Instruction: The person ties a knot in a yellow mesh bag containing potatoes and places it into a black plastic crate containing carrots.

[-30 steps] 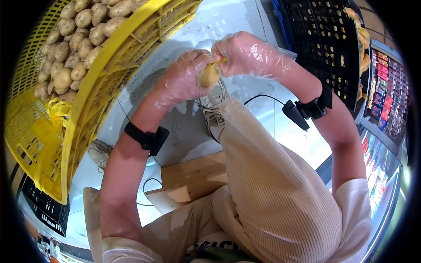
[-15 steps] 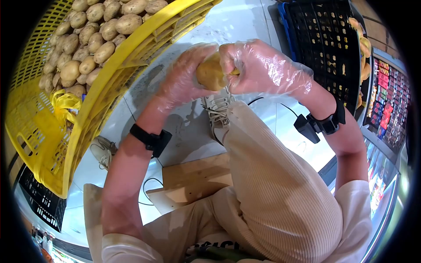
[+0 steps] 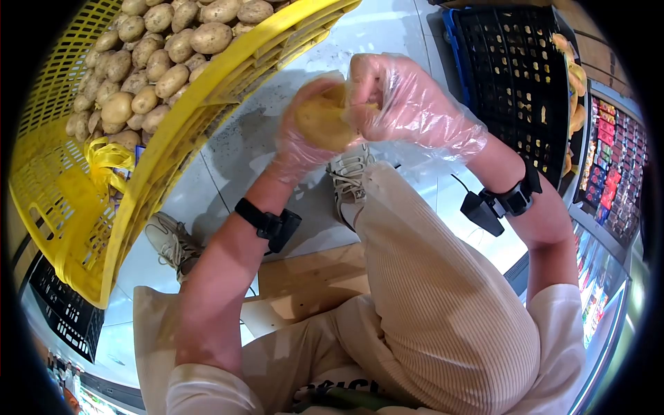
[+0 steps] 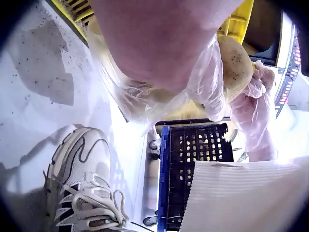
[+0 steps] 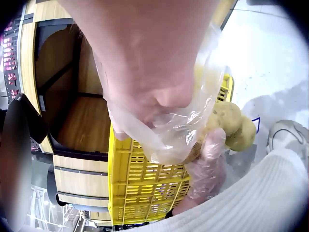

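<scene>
Both hands wear clear plastic gloves and meet over the floor in the head view. My left hand (image 3: pixel 293 151) cups potatoes (image 3: pixel 324 126), its fingers curled around their far side. In the right wrist view two potatoes (image 5: pixel 242 136) bulge out side by side. Fine yellow mesh of a net bag shows over the potato (image 4: pixel 236 60) in the left wrist view. With curled fingers my right hand (image 3: pixel 409 104) pinches the gathered yellow end of the net bag (image 3: pixel 372 108), right beside the potatoes. Much of the bag is hidden by the gloves.
At left stands a yellow crate (image 3: pixel 183 149) heaped with loose potatoes (image 3: pixel 158 63); yellow netting (image 3: pixel 109 166) hangs on its near side. A black crate (image 3: pixel 508 83) with yellowish produce is at right. Below the hands are shoes (image 3: pixel 349 173) and a wooden stool (image 3: pixel 311 280).
The potatoes have turned in the left hand and show more broadly now. Both hands have shifted slightly right, the right one still gripping the yellow end.
</scene>
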